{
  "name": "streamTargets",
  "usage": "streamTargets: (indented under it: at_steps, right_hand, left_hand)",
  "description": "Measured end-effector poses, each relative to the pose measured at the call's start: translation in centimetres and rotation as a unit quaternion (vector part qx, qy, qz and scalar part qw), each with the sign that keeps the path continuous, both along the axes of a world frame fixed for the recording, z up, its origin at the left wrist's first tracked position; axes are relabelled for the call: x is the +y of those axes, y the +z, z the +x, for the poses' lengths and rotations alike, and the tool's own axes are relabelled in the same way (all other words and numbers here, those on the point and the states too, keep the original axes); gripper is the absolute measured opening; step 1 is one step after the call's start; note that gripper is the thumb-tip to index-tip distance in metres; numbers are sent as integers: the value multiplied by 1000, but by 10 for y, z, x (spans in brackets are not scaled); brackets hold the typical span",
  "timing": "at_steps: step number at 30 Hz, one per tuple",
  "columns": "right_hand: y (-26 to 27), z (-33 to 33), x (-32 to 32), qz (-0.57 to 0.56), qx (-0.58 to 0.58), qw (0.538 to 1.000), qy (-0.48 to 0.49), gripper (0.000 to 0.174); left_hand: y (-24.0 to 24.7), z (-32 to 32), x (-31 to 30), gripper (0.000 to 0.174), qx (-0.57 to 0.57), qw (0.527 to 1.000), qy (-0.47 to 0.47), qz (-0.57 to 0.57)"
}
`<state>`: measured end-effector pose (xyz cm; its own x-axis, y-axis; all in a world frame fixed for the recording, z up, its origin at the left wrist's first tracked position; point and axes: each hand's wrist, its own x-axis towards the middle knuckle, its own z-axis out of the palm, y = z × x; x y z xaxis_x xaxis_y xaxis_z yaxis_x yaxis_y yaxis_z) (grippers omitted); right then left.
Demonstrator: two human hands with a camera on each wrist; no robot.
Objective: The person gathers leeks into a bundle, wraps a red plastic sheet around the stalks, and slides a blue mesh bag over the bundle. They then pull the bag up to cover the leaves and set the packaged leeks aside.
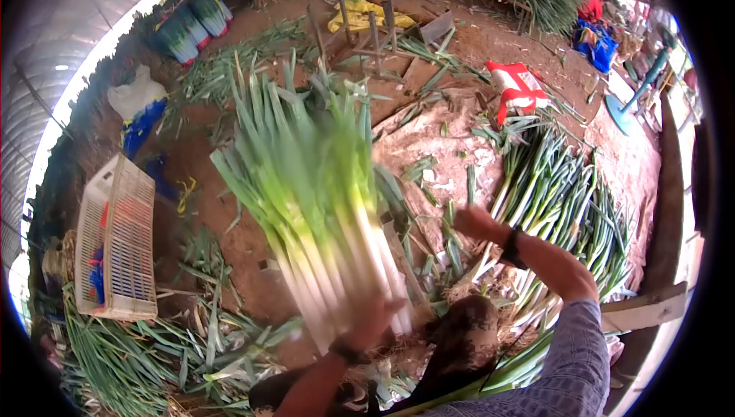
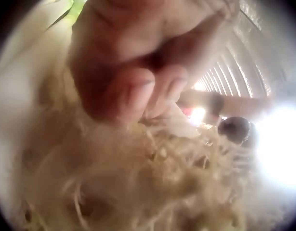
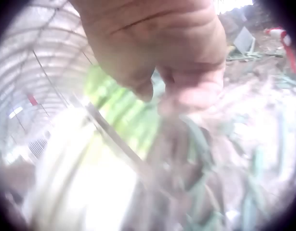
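A large bundle of leeks (image 1: 329, 210) lies in front of me, green tops pointing away and white shanks towards my knees. At its root end, my left hand (image 1: 367, 325) rests over the white shanks. In the left wrist view its fingers (image 2: 131, 94) curl in at a pale shank, just above the tangled roots (image 2: 138, 168). My right hand (image 1: 482, 226) is off the bundle's right side, blurred in its wrist view, with bent fingers (image 3: 193, 94) close to a green leaf strip (image 3: 198, 139). I cannot tell whether it holds that strip.
More leeks (image 1: 566, 195) lie heaped on the right. A white plastic crate (image 1: 126, 241) stands at left, above loose leeks (image 1: 115, 356). Short upright stakes (image 1: 375, 38) rise beyond the bundle, near a red and white bag (image 1: 518, 88). A thin stake (image 3: 116, 137) crosses the bundle's side.
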<state>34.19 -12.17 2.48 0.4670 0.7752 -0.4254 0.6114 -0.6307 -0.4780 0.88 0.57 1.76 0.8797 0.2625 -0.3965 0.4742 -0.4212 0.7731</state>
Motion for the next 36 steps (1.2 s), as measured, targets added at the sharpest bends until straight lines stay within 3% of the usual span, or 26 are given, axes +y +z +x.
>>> streamTargets:
  at_steps: [1,2,3,5,6,8,10,13,15,17,18,19,20,21,24,25,26,27,28,29,30,32,34,35,36]
  right_hand:
    - [22,1,40,178,-88,979,-39,42]
    - [71,-6,79,258,1,963,-72,56]
    - [60,5,122,337,-12,939,-63,62]
    - [90,7,197,258,88,950,-149,66]
    - [99,2,222,291,122,934,-167,61]
    - [76,16,264,308,77,937,-145,52]
    - [64,15,285,346,42,927,-141,44]
    - [36,12,252,388,-44,908,-150,32]
    - [-7,0,190,396,-113,908,-73,26]
    - [-57,-17,111,249,-101,963,-21,22]
    - [-65,-30,58,244,-78,966,-29,21]
    - [-50,-39,13,48,-35,997,-56,21]
    - [-108,-23,-49,22,-47,996,67,24]
    - [-164,-15,-114,2,-53,980,190,27]
    - [-106,-45,-178,-46,-6,999,-8,34]
    - [-84,-52,-166,-50,34,994,-91,35]
    - [-112,-52,-169,-80,15,994,-77,31]
    - [-77,-71,-148,-92,22,992,-86,29]
    - [-62,-84,-132,-77,45,993,-79,27]
    - [-55,-99,-117,-17,106,992,-71,24]
    - [-47,-115,-102,35,165,984,-58,22]
    - [-36,-145,-75,106,224,969,-4,18]
    - [-33,-168,-56,141,141,977,71,16]
    - [-30,-180,-46,160,95,977,105,16]
    - [-20,-189,-37,121,104,984,72,15]
  left_hand:
    - [6,2,3,44,26,999,-11,25]
    - [2,2,4,45,-13,999,-13,36]
    - [-13,-1,2,47,-51,998,-13,46]
    - [-25,-5,-1,51,-93,995,0,46]
    - [-27,-4,-3,51,-99,994,13,36]
    - [-31,-5,-6,53,-72,996,39,21]
    - [-38,-3,-3,49,-53,995,16,80]
    - [-61,-11,-10,45,-185,981,49,34]
    - [-11,1,-9,47,-136,988,62,38]
    - [-13,-3,-20,50,-163,980,113,38]
    - [-1,-1,-19,52,-102,988,102,47]
    - [10,0,-15,53,-39,994,90,53]
    - [-1,0,-12,56,-12,992,59,108]
    - [1,1,-12,57,5,995,68,74]
    - [-3,2,-12,52,-115,989,89,37]
    - [-12,0,-15,50,-153,982,109,28]
    - [-19,-2,-18,49,-192,973,126,19]
    - [7,-2,-14,44,-116,988,91,45]
    - [10,-3,-12,42,-110,989,95,32]
    - [11,-6,-12,40,-106,989,101,19]
    - [5,-11,-15,36,-187,977,96,37]
    - [1,-26,-20,33,-118,989,85,-4]
    - [-4,-38,-22,29,-52,997,56,-29]
    - [-4,-43,-25,29,-27,990,90,-106]
    - [21,-38,-30,28,-4,976,123,-181]
